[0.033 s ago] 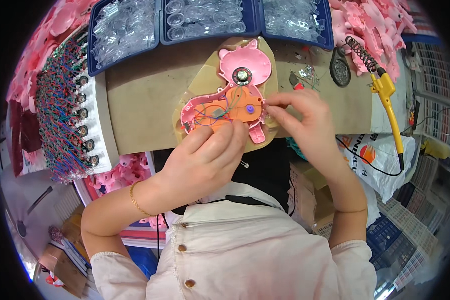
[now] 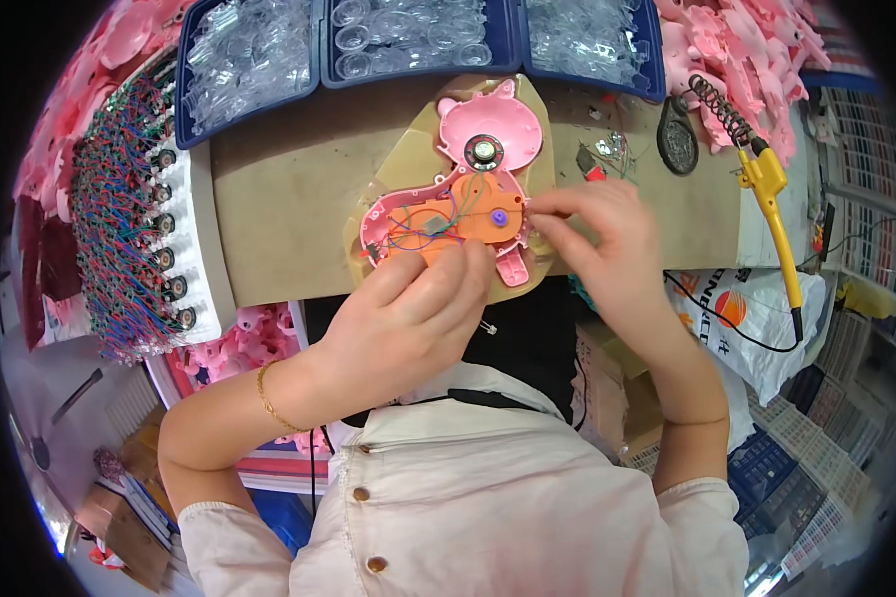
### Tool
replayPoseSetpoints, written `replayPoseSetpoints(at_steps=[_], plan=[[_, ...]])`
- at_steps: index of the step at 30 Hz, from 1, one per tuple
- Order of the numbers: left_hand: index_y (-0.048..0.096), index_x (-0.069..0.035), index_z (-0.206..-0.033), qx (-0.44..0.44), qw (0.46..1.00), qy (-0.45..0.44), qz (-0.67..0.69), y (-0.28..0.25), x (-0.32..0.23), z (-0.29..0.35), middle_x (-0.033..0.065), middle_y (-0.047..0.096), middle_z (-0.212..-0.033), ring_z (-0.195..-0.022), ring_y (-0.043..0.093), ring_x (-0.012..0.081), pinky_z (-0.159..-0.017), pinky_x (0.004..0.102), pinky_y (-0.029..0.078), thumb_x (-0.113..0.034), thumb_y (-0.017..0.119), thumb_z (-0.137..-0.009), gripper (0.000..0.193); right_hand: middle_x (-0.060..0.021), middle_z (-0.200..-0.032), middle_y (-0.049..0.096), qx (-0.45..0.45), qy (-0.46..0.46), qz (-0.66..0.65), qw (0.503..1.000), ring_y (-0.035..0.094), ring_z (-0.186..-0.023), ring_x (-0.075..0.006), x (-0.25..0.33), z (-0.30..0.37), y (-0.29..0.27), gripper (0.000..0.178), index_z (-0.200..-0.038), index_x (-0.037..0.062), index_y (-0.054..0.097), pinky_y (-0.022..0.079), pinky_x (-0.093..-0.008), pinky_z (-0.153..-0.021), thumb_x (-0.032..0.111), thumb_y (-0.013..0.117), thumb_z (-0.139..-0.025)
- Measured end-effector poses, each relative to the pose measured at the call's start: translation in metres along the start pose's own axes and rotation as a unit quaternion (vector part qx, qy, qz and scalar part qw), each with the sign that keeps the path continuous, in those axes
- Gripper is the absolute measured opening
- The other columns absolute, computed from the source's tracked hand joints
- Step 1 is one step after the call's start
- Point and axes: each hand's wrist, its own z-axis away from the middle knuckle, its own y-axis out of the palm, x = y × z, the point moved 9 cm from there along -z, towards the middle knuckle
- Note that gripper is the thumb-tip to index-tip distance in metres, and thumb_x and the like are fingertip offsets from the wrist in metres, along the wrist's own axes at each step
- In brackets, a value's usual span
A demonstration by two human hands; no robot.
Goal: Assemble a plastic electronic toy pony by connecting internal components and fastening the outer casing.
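An animal-shaped pink toy shell half (image 2: pixel 514 109) lies with its hollow side up on a yellowish holder (image 2: pixel 408 149). A round speaker (image 2: pixel 484 151) sits at its neck. Its body holds an orange case (image 2: pixel 478 227) with a purple knob (image 2: pixel 499 217) and thin coloured wires (image 2: pixel 430 211) across it. My left hand (image 2: pixel 418 308) is closed at the shell's near side, fingertips against the case's lower edge. The thumb and forefinger of my right hand (image 2: pixel 607 234) pinch at the shell's right edge; what lies between them is too small to make out.
Blue trays (image 2: pixel 418 72) of clear plastic parts line the back. Wired speakers (image 2: pixel 166 222) stand on a white block at left. Pink shells (image 2: pixel 732 50) are heaped at back right, near a yellow soldering iron (image 2: pixel 767 179) on a coiled stand. Wire scraps (image 2: pixel 615 149) lie beyond my right hand.
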Motion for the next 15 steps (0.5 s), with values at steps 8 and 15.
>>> replayPoseSetpoints(at_steps=[8,15], plan=[[0.065,-0.003,-0.101,0.026,0.998,0.043,-0.049,0.008,-0.008,-0.005,0.0052,0.056,-0.112,-0.101,0.051,0.0169,-0.074,0.0273,0.044,-0.013,0.061,-0.068,0.035,-0.0047,-0.089,0.061,-0.076,-0.125,0.130,0.981,0.055,-0.088,-0.0233,0.013,0.013,0.001,0.013,-0.089,0.0061,0.066,0.039,-0.0359,-0.083,0.009,0.069,-0.077],[0.066,-0.004,-0.088,-0.033,0.997,0.048,-0.048,0.008,-0.008,0.002,0.0091,0.054,-0.115,-0.105,0.047,0.0180,-0.075,0.0274,0.040,-0.017,0.059,-0.068,0.025,-0.0091,-0.080,0.057,0.092,-0.141,0.192,0.967,0.056,-0.079,-0.0297,0.031,-0.020,0.004,0.010,-0.081,0.0032,0.059,0.044,-0.0382,-0.069,0.006,0.066,-0.075]])
